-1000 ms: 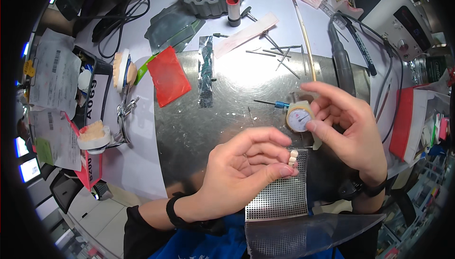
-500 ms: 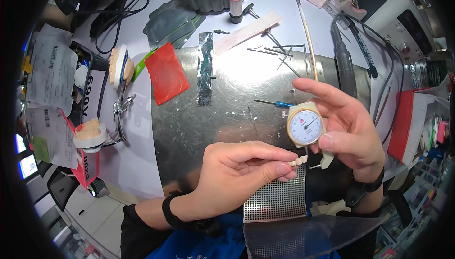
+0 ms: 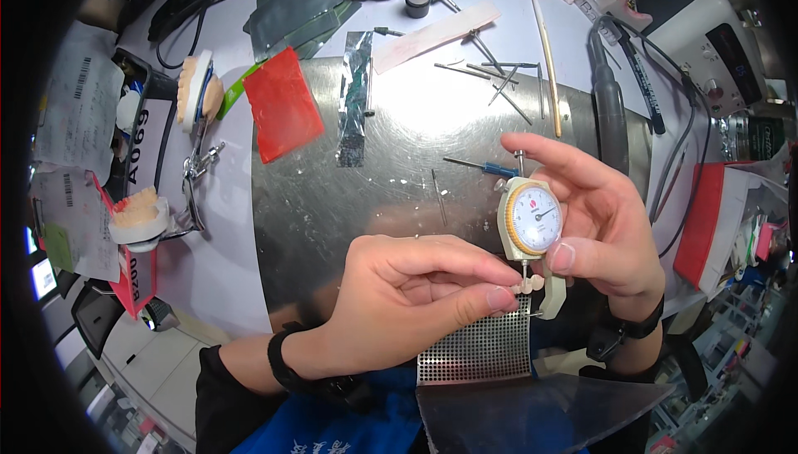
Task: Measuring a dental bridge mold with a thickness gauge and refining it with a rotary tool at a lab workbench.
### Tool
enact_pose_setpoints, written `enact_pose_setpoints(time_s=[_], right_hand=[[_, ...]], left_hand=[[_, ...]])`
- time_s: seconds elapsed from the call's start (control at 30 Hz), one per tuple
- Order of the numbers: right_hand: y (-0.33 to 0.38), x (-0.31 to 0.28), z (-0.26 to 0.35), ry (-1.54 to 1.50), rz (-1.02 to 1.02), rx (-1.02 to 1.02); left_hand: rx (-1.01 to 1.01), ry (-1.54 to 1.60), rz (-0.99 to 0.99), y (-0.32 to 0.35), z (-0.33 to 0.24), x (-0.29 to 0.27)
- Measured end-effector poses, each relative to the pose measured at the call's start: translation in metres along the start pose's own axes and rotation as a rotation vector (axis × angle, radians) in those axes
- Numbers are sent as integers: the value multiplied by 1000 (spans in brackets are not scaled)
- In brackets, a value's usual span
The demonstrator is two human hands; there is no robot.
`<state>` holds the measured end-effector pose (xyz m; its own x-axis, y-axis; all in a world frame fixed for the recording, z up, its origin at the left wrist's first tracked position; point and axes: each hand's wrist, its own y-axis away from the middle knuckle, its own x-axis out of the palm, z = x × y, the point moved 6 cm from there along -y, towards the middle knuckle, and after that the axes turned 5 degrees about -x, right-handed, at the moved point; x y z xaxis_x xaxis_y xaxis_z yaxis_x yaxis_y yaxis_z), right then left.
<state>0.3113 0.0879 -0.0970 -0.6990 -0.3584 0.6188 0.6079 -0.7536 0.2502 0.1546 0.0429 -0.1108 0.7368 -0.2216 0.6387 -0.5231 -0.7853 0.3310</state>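
Note:
Between thumb and index finger my left hand point(image 3: 416, 300) pinches a small tooth-coloured dental bridge point(image 3: 533, 284). My right hand point(image 3: 611, 242) is closed around a dial thickness gauge point(image 3: 534, 219) with a white face and a yellow ring. Its index finger reaches over the plunger knob at the top. The gauge's upper measuring tip comes down at the bridge, and its lower jaw curves round below. Whether both tips touch the bridge I cannot tell. A perforated metal grille point(image 3: 474, 346) lies under my hands.
Left of the metal plate point(image 3: 366, 196) are a red wax sheet point(image 3: 287, 105) and an articulator with plaster dental models point(image 3: 140, 217). Several burs point(image 3: 503, 84) and a red-tipped brush point(image 3: 544, 55) lie beyond. A handpiece point(image 3: 608, 105) and a white control box point(image 3: 706, 55) stand right.
The gauge has tilted and come down to the dental bridge, so its tip now meets it from above. My right index finger has moved over the knob. The view has shifted slightly.

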Motion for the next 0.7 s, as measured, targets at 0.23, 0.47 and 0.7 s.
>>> enact_pose_setpoints(time_s=[0.23,0.47,0.7], right_hand=[[-3,3,7,197,-286,-83],[0,5,10,229,-261,-115],[1,3,6,170,-76,-151]], left_hand=[[-76,7,-12,1,-1,0],[-120,41,5,2,1,1],[-143,67,-4,2,2,1]])
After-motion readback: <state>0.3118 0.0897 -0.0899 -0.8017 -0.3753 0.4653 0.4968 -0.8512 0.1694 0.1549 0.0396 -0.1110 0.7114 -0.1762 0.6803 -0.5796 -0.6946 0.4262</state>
